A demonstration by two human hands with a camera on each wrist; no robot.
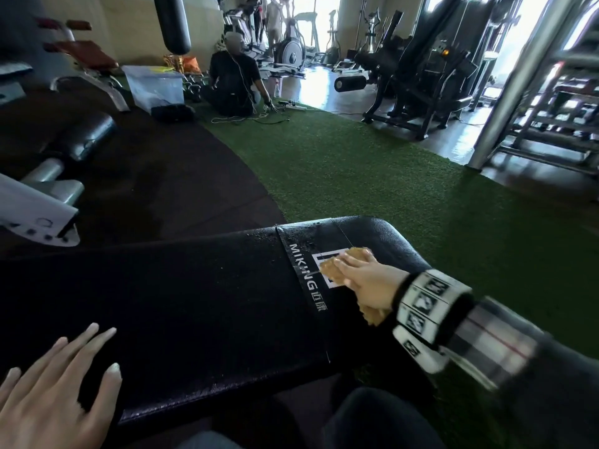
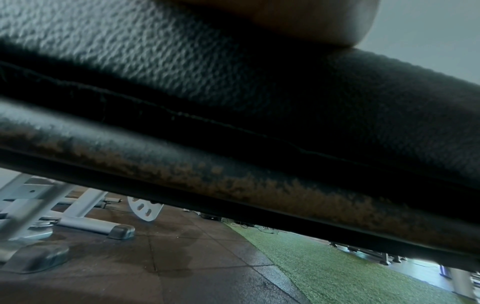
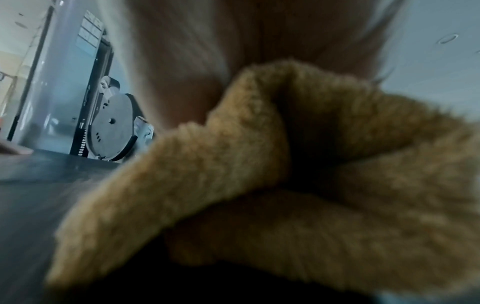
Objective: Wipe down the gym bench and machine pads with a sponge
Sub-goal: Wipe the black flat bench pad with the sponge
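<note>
A long black padded gym bench with white lettering runs across the lower head view. Water drops lie on its far end. My right hand lies flat on a tan sponge and presses it onto the white logo near that end, fingers straight. In the right wrist view the sponge is bunched under my palm. My left hand rests on the bench's near left part with fingers spread and holds nothing. The left wrist view shows the bench's side edge from below.
Green turf lies beyond the bench and dark rubber floor to its left. Another bench with roller pads stands at left. A person sits on the floor by a plastic bin. Weight machines and a steel post stand at right.
</note>
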